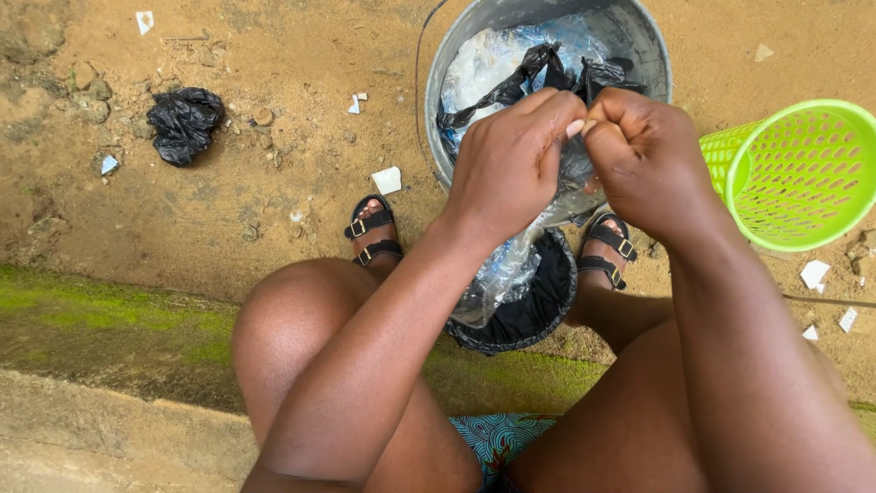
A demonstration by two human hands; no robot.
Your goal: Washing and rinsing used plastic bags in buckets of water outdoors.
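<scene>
1. At the far left, a crumpled black plastic bag (184, 123) lies on the bare dirt ground (274, 201), well apart from you, with small white scraps of paper (387, 180) scattered nearer your feet.
2. Below that, a mossy concrete ledge (119, 329) runs across the frame, and your knees come out over it.
3. Your left foot in a black buckled sandal (372, 230) stands on the dirt just left of the pail.
4. Your left hand (509, 164) is raised over the near rim of the metal pail (643, 41); its fingers are curled tight together, the tips pinched on the top of a clear plastic bag (511, 265).
5. That clear plastic bag hangs down from your two hands, between your knees, its lower end resting in a round black-lined container (538, 310) on the ground.
6. The pail behind your hands holds more crumpled clear plastic and strips of black plastic (516, 82).
7. Your right hand (643, 160) meets the left knuckle to knuckle, its fingers also closed and pinching the same bag top.
8. Your right sandal (610, 248) shows just under that hand.
9. At the far right, a lime-green perforated plastic basket (803, 173) lies tipped on its side, near the pail but not touching it.
</scene>
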